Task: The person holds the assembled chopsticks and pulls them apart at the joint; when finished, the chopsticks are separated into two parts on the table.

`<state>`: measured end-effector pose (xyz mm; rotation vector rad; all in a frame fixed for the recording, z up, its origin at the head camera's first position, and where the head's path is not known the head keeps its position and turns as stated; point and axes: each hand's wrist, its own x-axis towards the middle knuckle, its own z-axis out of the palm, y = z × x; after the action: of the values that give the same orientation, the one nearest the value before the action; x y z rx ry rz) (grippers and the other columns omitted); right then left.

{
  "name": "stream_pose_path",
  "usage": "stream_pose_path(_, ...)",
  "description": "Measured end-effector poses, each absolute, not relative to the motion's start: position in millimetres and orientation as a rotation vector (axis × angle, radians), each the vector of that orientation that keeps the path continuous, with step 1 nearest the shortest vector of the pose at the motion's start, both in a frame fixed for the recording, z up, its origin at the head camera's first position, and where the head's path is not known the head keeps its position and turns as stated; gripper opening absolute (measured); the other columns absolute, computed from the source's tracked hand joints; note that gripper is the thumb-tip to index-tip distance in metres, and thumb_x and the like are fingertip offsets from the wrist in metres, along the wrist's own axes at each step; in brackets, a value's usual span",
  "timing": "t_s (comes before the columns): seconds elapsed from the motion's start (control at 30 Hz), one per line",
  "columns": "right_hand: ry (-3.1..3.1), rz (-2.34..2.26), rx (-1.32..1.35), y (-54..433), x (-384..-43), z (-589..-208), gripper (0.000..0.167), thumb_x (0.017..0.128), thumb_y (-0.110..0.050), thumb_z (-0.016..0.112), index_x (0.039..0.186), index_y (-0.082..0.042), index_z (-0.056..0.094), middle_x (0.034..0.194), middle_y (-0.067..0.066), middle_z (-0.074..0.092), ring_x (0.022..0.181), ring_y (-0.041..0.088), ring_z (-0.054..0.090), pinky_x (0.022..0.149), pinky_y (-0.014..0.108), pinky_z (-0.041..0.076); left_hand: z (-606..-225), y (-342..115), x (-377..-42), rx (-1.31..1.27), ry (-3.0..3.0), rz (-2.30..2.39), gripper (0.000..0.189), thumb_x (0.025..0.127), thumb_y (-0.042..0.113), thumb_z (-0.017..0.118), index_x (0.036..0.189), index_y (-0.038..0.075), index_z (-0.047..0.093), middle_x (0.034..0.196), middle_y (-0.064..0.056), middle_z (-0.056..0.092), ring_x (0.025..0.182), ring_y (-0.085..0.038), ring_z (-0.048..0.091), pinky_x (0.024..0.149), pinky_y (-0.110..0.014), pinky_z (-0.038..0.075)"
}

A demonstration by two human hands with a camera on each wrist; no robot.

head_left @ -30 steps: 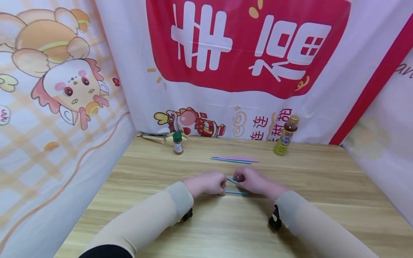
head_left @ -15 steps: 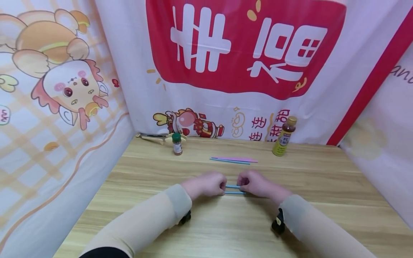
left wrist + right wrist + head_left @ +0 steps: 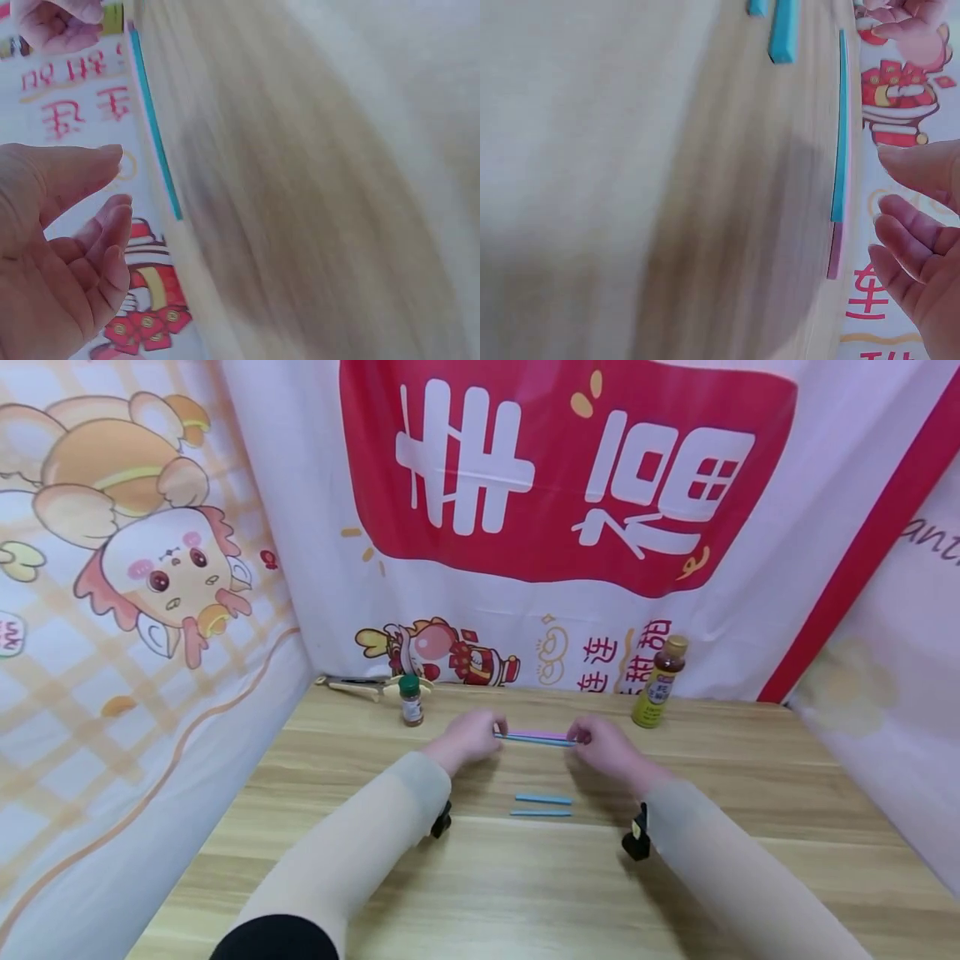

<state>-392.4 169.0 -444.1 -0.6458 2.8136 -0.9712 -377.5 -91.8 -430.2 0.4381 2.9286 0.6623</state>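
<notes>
A long blue stick (image 3: 534, 741) and a pink stick (image 3: 536, 734) lie side by side at the far part of the table. My left hand (image 3: 474, 737) is at their left end, thumb and fingers spread apart in the left wrist view. At the other end is my right hand (image 3: 606, 747); in the right wrist view its thumb and fingers are also apart, with nothing between them. Beyond the blue stick's end, the pink stick (image 3: 835, 251) sticks out. Nearer to me lie two shorter blue sticks, the upper blue stick (image 3: 543, 799) and the lower blue stick (image 3: 541, 813), roughly parallel.
A small green-capped bottle (image 3: 411, 700) stands left of the left hand. Behind it lies a pale and black item (image 3: 356, 686) against the printed cloth (image 3: 465, 585). A taller bottle with a yellow label (image 3: 655, 689) stands at the back right.
Both hands have let go of the near blue sticks and moved away from me to the far sticks. The upper short blue stick, slanted at first, now lies nearly parallel to the lower one.
</notes>
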Motion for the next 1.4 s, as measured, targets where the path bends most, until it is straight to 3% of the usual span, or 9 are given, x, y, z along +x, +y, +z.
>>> stream_pose_path(0.27,2.908,-0.746,-0.654,157,-413,-457,0.018,0.083,-0.007,0.077,0.099,-0.013,0.070,0.098,0.006,0.060,0.094,0.025,0.056,0.087,0.045,0.046,-442,-91,-403,0.337,2.880,0.702,0.020,0.086,0.007,0.070,0.100,0.020,0.072,0.110,-0.001,0.065,0.097,-0.020,0.058,0.090,-0.040,0.046)
stream_pose_path(0.47,2.920,-0.749,-0.657,151,-416,-468,0.008,0.087,-0.005,0.072,0.089,-0.011,0.067,0.092,0.005,0.059,0.087,0.023,0.056,0.082,0.043,0.047,-451,-90,-410,0.315,2.900,0.670,0.010,0.087,0.010,0.072,0.086,0.019,0.068,0.095,0.002,0.063,0.088,-0.018,0.057,0.083,-0.036,0.045)
stream_pose_path(0.6,2.928,-0.711,-0.662,146,-414,-469,0.010,0.089,-0.003,0.069,0.085,-0.010,0.063,0.086,0.004,0.056,0.081,0.021,0.053,0.077,0.039,0.046,-454,-90,-408,0.376,2.928,0.611,0.014,0.089,0.016,0.072,0.079,0.017,0.063,0.083,0.001,0.060,0.079,-0.018,0.055,0.076,-0.034,0.045)
stream_pose_path(0.83,2.866,-0.791,-0.715,147,-400,-460,0.009,0.092,0.003,0.061,0.094,-0.004,0.057,0.088,0.007,0.058,0.084,0.024,0.055,0.077,0.041,0.048,-446,-90,-393,0.534,2.907,0.530,0.012,0.098,0.018,0.061,0.088,0.013,0.059,0.081,0.000,0.057,0.074,-0.018,0.054,0.070,-0.033,0.045)
stream_pose_path(1.0,2.849,-0.843,-0.814,153,-390,-447,0.010,0.097,-0.002,0.059,0.106,-0.005,0.063,0.099,0.006,0.065,0.094,0.022,0.061,0.085,0.043,0.050,-438,-94,-382,0.645,2.795,0.690,0.012,0.101,0.021,0.058,0.102,0.012,0.067,0.093,0.001,0.062,0.085,-0.015,0.056,0.082,-0.035,0.046)
stream_pose_path(1.1,2.877,-0.803,-0.899,154,-382,-436,0.010,0.098,-0.013,0.062,0.105,-0.008,0.068,0.094,0.001,0.065,0.088,0.018,0.061,0.081,0.040,0.051,-429,-93,-376,0.677,2.728,0.758,0.021,0.104,0.022,0.052,0.108,0.012,0.069,0.101,0.000,0.065,0.089,-0.014,0.057,0.086,-0.036,0.046)
stream_pose_path(1.27,2.950,-0.745,-1.099,156,-366,-418,0.007,0.098,-0.018,0.064,0.095,-0.014,0.069,0.085,-0.005,0.063,0.076,0.011,0.058,0.072,0.035,0.050,-409,-87,-361,0.717,2.684,0.823,0.025,0.107,0.021,0.045,0.105,0.009,0.067,0.102,-0.012,0.066,0.080,-0.017,0.057,0.075,-0.034,0.049)
stream_pose_path(1.4,2.956,-0.748,-1.264,159,-353,-406,0.007,0.097,-0.014,0.065,0.092,-0.016,0.068,0.082,-0.007,0.063,0.070,0.008,0.056,0.066,0.033,0.049,-398,-80,-348,0.819,2.696,0.827,0.018,0.105,0.021,0.050,0.100,0.015,0.066,0.095,-0.006,0.067,0.075,-0.014,0.057,0.072,-0.031,0.049)
